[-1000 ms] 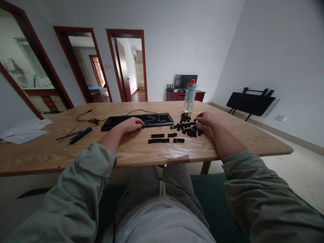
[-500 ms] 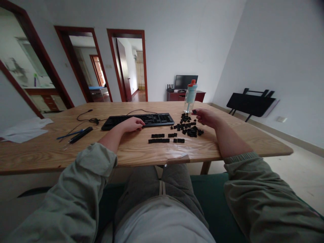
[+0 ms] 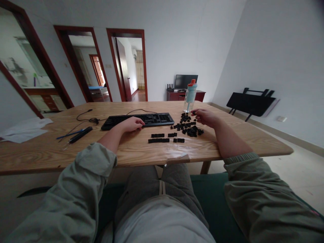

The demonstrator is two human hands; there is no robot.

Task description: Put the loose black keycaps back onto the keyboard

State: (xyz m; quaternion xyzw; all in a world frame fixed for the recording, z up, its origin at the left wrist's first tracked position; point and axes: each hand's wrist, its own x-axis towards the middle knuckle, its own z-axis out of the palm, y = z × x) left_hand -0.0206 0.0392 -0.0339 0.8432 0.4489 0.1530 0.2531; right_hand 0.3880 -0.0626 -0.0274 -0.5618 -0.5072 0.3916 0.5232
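Observation:
A black keyboard (image 3: pixel 162 118) lies across the table, its cable trailing behind and to the left. My left hand (image 3: pixel 132 124) rests over its front edge, fingers loosely bent and a little apart, with nothing seen in them. Beyond the right end of the keyboard, my right hand (image 3: pixel 205 117) pinches a small black keycap (image 3: pixel 194 113) between thumb and fingertips. Loose keycaps (image 3: pixel 193 131) lie in a heap just left of that wrist. Nearer the table's front edge, more keycaps stand in short rows (image 3: pixel 158 140).
A clear bottle with a red lid (image 3: pixel 190 96) stands behind my right hand. On the left lie a black pen-like tool (image 3: pixel 81 135), a blue stick (image 3: pixel 68 134) and white paper (image 3: pixel 27 130). Tape covers part of the wooden table's (image 3: pixel 136 152) front edge.
The keycap in my right hand has turned or shifted slightly between the fingertips, which sit a bit lower around it. My left hand has stayed in place.

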